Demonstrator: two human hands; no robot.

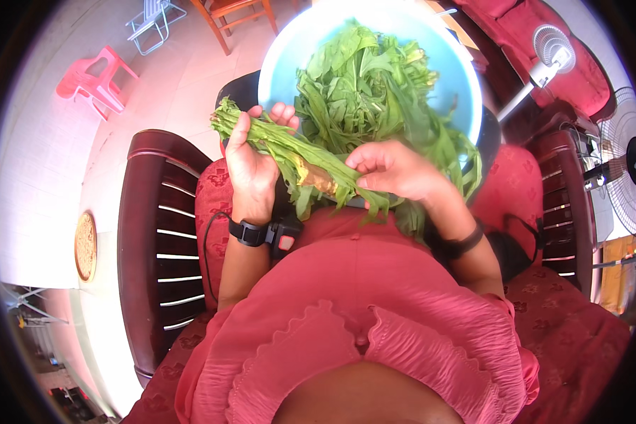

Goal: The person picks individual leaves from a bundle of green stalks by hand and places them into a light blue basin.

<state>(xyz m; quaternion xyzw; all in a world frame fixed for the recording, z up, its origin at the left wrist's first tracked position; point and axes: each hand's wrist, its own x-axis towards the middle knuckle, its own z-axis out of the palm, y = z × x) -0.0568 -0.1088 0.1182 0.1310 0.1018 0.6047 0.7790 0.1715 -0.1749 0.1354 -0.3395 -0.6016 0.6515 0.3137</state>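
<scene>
A bundle of long green leafy vegetables (297, 156) lies across my left hand (252, 159), its root ends pointing up and left past my thumb. One leaf in the bundle is yellow and brown. At the bundle's leafy lower right end, the bent fingers of my right hand (387, 169) pinch a leaf. Beyond both hands, a large light-blue plastic basin (453, 69) holds a heap of green leaves (355, 90), some of which hang over its near right rim.
Dark wooden armrests with slats stand left (146, 238) and right (567, 206) of me. A pink plastic chair (98, 79) and a round woven tray (86, 246) are farther left. A white fan (554, 58) stands at upper right, another fan (623, 159) at far right.
</scene>
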